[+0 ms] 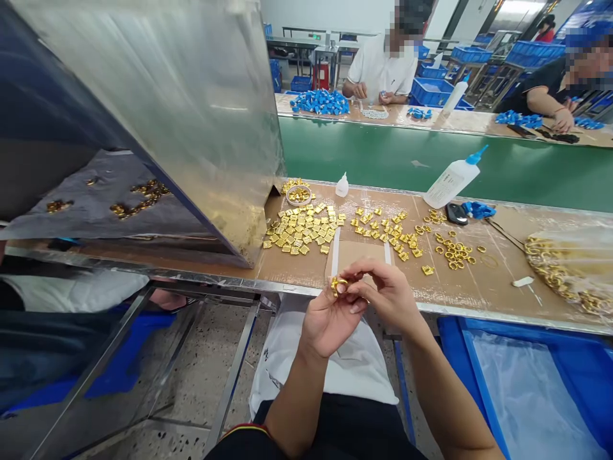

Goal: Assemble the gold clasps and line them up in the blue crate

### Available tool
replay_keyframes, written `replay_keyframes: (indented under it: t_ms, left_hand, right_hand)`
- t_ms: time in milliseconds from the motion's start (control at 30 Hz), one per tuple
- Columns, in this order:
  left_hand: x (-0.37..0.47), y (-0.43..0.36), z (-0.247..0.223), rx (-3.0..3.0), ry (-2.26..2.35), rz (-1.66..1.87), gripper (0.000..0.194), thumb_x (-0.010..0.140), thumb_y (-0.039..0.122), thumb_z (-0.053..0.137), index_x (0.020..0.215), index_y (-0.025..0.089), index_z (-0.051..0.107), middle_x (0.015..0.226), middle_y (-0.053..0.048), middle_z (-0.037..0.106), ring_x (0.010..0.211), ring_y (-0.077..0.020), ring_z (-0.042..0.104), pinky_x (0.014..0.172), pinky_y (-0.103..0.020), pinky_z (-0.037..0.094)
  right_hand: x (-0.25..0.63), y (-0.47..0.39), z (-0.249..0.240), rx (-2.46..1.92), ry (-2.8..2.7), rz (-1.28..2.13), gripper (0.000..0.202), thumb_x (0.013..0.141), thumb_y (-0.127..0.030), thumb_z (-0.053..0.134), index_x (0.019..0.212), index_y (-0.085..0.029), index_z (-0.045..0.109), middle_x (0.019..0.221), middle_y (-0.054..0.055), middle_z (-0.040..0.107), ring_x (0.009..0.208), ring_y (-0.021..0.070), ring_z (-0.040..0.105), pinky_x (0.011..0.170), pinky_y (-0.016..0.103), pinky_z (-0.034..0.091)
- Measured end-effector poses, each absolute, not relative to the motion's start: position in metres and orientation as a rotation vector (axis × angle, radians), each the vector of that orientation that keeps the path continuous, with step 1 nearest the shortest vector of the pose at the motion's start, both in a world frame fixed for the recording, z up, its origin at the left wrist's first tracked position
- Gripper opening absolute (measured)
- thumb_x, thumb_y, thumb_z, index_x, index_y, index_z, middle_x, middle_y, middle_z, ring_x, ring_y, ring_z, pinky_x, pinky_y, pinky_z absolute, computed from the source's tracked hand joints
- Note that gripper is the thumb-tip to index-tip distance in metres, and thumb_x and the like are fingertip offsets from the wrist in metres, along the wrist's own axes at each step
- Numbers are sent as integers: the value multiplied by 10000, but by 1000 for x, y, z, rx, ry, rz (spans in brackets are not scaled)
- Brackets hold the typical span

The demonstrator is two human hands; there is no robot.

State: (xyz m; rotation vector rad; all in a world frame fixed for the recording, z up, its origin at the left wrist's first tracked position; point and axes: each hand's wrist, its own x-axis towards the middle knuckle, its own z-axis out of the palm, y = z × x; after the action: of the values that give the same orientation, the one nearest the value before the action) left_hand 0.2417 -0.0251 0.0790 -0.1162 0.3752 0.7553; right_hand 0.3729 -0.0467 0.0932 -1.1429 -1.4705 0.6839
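We hold one gold clip (339, 285) at lower centre, pinched at the tips of our left hand (328, 319), with our right hand (383, 294) closed in on it from the right, fingers curled. Judging by the bench (306, 271), much is left: square pieces (299, 231) lie in a heap above, rings (454, 250) loose to the right
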Motion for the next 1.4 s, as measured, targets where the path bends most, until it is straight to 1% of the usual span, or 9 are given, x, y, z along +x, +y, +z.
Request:
replay_keyframes:
  t_ms: [67, 167, 333, 533, 800, 933, 1133, 1300, 1400]
  left_hand:
    - [244, -24, 79, -115, 366, 739, 296, 910, 57, 583, 621, 120, 595, 682, -7, 508, 618, -99, 474, 564, -234, 359]
    - [247, -21, 77, -126, 360, 722, 254, 888, 67, 615, 643, 130, 600, 693, -7, 506, 625, -105, 450, 579, -239, 361]
    - [249, -14, 70, -139, 340, 684, 182, 810, 61, 704, 671, 141, 619, 712, -6, 533, 645, -116, 454, 588, -250, 351]
    - [250, -10, 64, -124, 354, 691, 200, 805, 58, 718, 656, 136, 609, 683, 4, 522, 651, -120, 479, 599, -259, 367]
    - [250, -3, 58, -64, 336, 679, 231, 831, 124, 745, 658, 146, 593, 726, -7, 538, 681, -126, 482, 619, -260, 377]
    - [246, 1, 55, 8, 307, 609, 255, 761, 183, 840, 698, 142, 597, 774, -13, 536, 697, -128, 467, 611, -255, 366]
    - [241, 6, 51, 95, 255, 601, 279, 736, 236, 878, 799, 148, 621, 805, -13, 533, 689, -117, 441, 595, -233, 364]
    - [243, 4, 49, 101, 241, 669, 376, 653, 306, 943, 767, 144, 622, 748, 9, 508, 612, -88, 376, 555, -212, 334]
    - [246, 1, 49, 69, 306, 683, 343, 739, 318, 883, 718, 151, 583, 707, 15, 479, 597, -95, 372, 544, -219, 332]
  right_hand:
    - [379, -41, 97, -1121, -1488, 754, 129, 910, -347, 736, 969, -234, 754, 887, 38, 764, 751, 159, 698, 672, 277, 564]
    - [385, -32, 101, -1056, -1567, 823, 143, 932, -341, 709, 874, -223, 765, 883, 42, 766, 768, 149, 710, 646, 253, 559]
    - [387, -24, 98, -1022, -1626, 751, 148, 951, -301, 690, 851, -214, 755, 847, 36, 767, 761, 138, 716, 662, 242, 562]
    - [388, -21, 97, -1015, -1719, 620, 135, 979, -240, 648, 882, -212, 738, 859, 37, 770, 794, 142, 718, 705, 252, 561]
    - [389, -13, 93, -1049, -1704, 675, 186, 1000, -308, 618, 889, -215, 734, 847, 42, 757, 770, 150, 711, 677, 264, 559]
    - [393, -11, 96, -1051, -1737, 707, 217, 1000, -345, 618, 881, -208, 736, 807, 36, 731, 716, 138, 682, 639, 250, 540]
    - [397, -9, 104, -1072, -1801, 762, 155, 993, -258, 623, 908, -206, 741, 853, 32, 722, 778, 141, 678, 698, 260, 549]
    - [393, -9, 107, -1096, -1811, 775, 120, 978, -226, 639, 928, -218, 748, 890, 37, 729, 830, 158, 699, 730, 282, 568]
    - [391, -9, 107, -1064, -1830, 715, 119, 982, -247, 639, 937, -224, 746, 891, 36, 722, 807, 154, 697, 723, 281, 573]
